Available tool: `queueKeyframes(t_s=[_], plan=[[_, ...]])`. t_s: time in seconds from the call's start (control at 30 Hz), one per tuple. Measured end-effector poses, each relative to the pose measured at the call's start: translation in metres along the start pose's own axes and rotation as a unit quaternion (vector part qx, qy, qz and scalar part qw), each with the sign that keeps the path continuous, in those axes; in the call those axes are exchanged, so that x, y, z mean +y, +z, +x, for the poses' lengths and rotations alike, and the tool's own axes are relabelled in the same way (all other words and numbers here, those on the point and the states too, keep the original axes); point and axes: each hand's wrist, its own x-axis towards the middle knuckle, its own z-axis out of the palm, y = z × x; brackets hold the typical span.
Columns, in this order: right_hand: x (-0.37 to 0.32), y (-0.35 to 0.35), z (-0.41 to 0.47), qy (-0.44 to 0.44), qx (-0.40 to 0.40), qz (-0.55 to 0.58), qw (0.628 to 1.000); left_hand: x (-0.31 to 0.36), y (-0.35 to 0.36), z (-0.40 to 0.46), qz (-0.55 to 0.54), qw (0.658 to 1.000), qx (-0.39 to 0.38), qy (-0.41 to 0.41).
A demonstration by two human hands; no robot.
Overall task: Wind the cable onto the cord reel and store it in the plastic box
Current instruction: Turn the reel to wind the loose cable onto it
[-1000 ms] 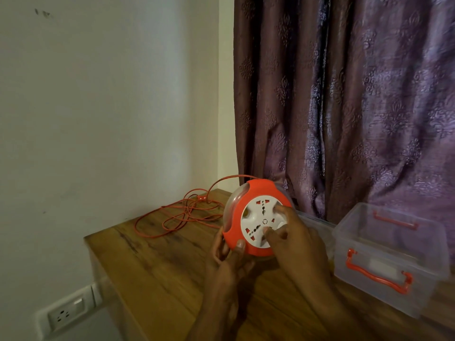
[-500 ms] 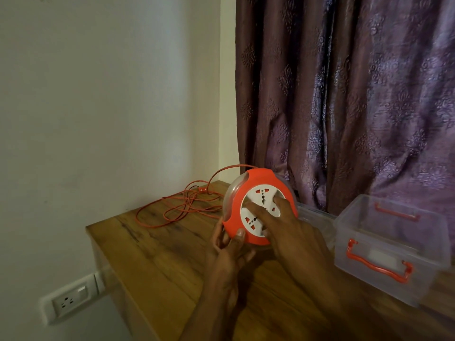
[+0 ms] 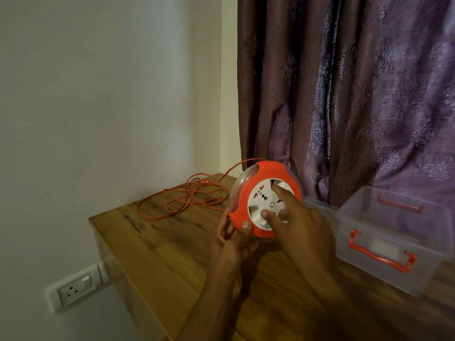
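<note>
Clearly mid-wind: cord reel (image 3: 264, 198) held upright above the wooden table (image 3: 177, 254), socket face toward the wearer, so the white hub can turn. Left hand (image 3: 234, 238) clasping the orange rim at 7 o'clock to steady it; right hand (image 3: 293, 217) with fingers curled onto the hub, cranking. Loose cable (image 3: 183, 199) piled at 9 o'clock, feeding over the top. Plastic box (image 3: 394, 239) waiting open at 3 o'clock.
</note>
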Motion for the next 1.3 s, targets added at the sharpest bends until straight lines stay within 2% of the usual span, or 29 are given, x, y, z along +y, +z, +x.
queueKeyframes(t_s=[0.1, 0.23, 0.43, 0.53, 0.63, 0.77, 1.03, 1.3], plan=[[-0.003, 0.002, 0.001, 0.065, -0.006, 0.086, 0.994, 0.000, 0.000, 0.001, -0.004, 1.000, 0.004, 0.001], [-0.006, 0.000, 0.002, 0.077, -0.038, 0.102, 0.991, 0.001, 0.000, 0.001, -0.002, 1.000, 0.013, -0.002], [-0.004, -0.013, 0.005, -0.056, -0.005, -0.023, 0.998, 0.003, -0.001, 0.000, -0.009, 1.000, 0.027, -0.008], [-0.005, -0.015, 0.007, -0.112, -0.050, -0.086, 0.989, 0.003, -0.001, 0.000, -0.012, 0.999, 0.027, -0.013], [-0.005, -0.013, 0.005, -0.125, -0.099, -0.132, 0.978, 0.003, -0.001, 0.000, -0.004, 1.000, 0.022, -0.014], [-0.004, -0.014, 0.002, -0.127, -0.140, -0.141, 0.972, 0.003, -0.002, 0.001, -0.002, 1.000, 0.021, -0.015], [0.002, -0.010, 0.002, -0.138, -0.140, -0.158, 0.968, 0.003, -0.002, 0.001, -0.004, 1.000, 0.017, -0.023], [0.007, 0.001, 0.001, -0.094, -0.059, -0.137, 0.984, 0.003, -0.001, -0.001, 0.004, 1.000, 0.001, -0.016]])
